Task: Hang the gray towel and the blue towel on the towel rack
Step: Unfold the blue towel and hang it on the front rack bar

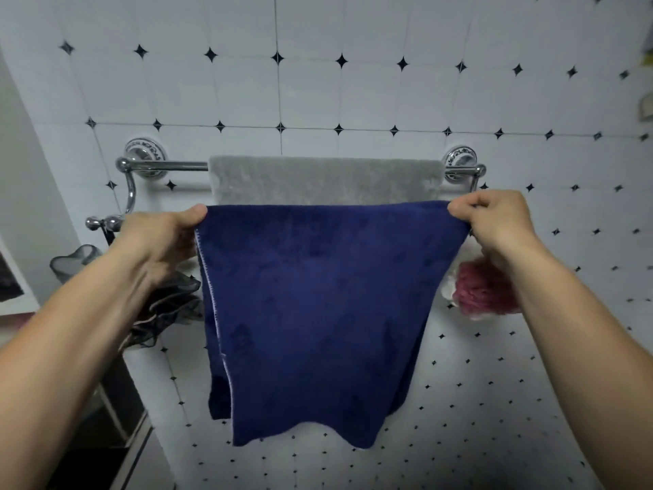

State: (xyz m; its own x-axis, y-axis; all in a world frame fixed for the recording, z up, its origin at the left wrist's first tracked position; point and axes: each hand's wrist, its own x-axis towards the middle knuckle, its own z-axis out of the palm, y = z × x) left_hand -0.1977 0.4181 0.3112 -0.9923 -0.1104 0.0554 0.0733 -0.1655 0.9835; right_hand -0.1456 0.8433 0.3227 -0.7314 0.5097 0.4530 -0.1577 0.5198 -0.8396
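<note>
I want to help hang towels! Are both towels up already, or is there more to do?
Done: the gray towel is draped over the towel rack. In hand: the left hand and right hand pinch the blue towel by its top corners. Left: getting it settled on the rack and letting go.

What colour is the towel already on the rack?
Gray towel, clearest in the head view.

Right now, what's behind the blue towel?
Behind the blue towel: the gray towel, its top strip showing, draped over the rack's back bar. Dark mesh and a red-white pouf peek out at its sides. The front bar is covered.
</note>
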